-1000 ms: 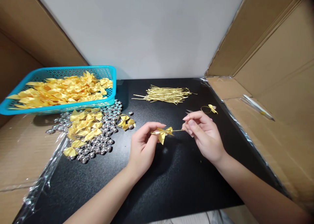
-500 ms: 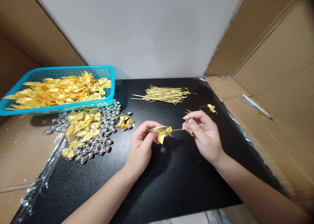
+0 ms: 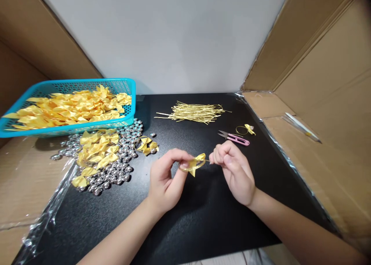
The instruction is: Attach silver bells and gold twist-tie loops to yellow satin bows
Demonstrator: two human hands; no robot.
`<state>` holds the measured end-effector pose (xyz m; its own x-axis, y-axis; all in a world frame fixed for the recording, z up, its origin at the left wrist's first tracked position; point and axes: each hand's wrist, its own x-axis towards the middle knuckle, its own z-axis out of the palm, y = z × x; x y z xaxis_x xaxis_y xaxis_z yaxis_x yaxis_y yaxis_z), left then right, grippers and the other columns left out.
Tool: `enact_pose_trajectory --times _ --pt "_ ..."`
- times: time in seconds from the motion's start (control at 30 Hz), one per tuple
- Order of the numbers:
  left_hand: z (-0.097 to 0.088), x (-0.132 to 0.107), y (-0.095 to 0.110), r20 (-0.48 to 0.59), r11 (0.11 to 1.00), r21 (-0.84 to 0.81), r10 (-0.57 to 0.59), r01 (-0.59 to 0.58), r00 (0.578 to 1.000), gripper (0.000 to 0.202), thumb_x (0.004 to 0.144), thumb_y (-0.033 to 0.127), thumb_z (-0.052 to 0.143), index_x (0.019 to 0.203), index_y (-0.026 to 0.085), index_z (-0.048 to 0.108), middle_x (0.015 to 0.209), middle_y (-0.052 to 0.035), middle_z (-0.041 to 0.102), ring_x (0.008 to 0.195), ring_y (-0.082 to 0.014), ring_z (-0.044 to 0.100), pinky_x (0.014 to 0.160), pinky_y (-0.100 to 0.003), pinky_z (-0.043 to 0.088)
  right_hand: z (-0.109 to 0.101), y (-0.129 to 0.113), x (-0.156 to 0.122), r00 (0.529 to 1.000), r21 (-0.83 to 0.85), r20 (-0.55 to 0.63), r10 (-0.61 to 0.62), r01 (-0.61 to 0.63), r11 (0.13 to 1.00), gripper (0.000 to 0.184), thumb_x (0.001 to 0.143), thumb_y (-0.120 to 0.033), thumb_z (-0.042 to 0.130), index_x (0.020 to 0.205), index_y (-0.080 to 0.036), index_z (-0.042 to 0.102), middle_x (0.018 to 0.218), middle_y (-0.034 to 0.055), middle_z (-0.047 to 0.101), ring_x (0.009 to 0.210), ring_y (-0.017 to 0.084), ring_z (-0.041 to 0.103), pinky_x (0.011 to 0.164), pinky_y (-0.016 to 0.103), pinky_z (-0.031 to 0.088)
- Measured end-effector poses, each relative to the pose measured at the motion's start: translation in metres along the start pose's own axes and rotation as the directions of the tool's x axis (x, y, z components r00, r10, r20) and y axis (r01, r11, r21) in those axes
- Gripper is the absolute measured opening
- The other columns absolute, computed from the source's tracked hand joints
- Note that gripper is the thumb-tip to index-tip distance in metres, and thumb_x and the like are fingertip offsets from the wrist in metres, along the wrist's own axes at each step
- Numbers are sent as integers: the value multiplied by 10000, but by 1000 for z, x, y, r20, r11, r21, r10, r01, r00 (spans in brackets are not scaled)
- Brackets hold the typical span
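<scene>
Above the middle of the black table, my left hand (image 3: 169, 180) pinches a yellow ribbon bow (image 3: 192, 167) between thumb and fingers. A loop of gold cord (image 3: 199, 165) curves around the bow. From the bow a short end of this cord runs right into my right hand (image 3: 233, 172), whose fingers are closed on it. Pink thread snips (image 3: 238, 139) lie on the table just beyond my right hand, apart from it. Whether a bead sits on the held bow is hidden.
A blue basket (image 3: 133, 102) of yellow bows stands back left. Before it lie silver beads (image 3: 111, 176) and loose bows (image 3: 98, 149). Finished-looking bow loops (image 3: 147, 146) rest nearby, another bow (image 3: 249, 129) at right. Gold cords (image 3: 197, 112) lie behind; tweezers (image 3: 303, 127) on cardboard.
My right hand has moved down and left, closer to my left hand, uncovering the snips. The bow and its cord loop have turned, and less cord shows between my hands.
</scene>
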<state>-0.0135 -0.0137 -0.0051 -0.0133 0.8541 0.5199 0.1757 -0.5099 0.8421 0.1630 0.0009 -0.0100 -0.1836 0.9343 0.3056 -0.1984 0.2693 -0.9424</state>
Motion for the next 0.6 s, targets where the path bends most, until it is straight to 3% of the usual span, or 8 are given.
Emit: enact_pose_trajectory --times 0.17,0.33,0.43,0.53,0.6 --pt "-2 -1 -3 62 961 29 274 -276 960 240 817 25 535 956 204 615 751 -21 658 666 -146 632 612 -251 511 1 -1 -1 996 68 -8 -84 84 994 283 968 -379 380 742 -224 452 678 -19 397 648 165 420 678 347 386" --pt "-2 2 -1 73 935 43 348 -351 935 207 817 23 549 924 192 604 744 -17 660 633 -135 630 594 -246 514 -2 -9 -1 987 -86 82 -138 145 986 179 940 -261 462 788 -214 545 690 -14 449 661 152 453 650 315 387" --pt "1 2 1 64 961 -5 277 -277 959 177 841 42 554 911 196 604 749 -9 648 657 -126 631 608 -225 512 -1 -14 1 979 -230 128 -157 183 956 120 892 -148 512 845 -204 607 724 -9 530 614 119 463 569 264 377" --pt "4 0 2 4 992 -105 66 -65 998 114 874 92 576 861 201 607 743 1 637 679 -116 627 618 -196 506 3 -16 2 984 -311 82 -159 177 934 151 853 -90 539 891 -204 631 740 -12 584 570 93 455 519 227 373" --pt "5 -1 1 -3 982 -182 -51 50 999 95 886 121 592 842 204 612 745 5 637 681 -107 619 625 -180 502 5 -17 3 985 -349 57 -165 174 921 152 830 -76 563 878 -200 638 731 -15 603 561 85 458 515 214 384"
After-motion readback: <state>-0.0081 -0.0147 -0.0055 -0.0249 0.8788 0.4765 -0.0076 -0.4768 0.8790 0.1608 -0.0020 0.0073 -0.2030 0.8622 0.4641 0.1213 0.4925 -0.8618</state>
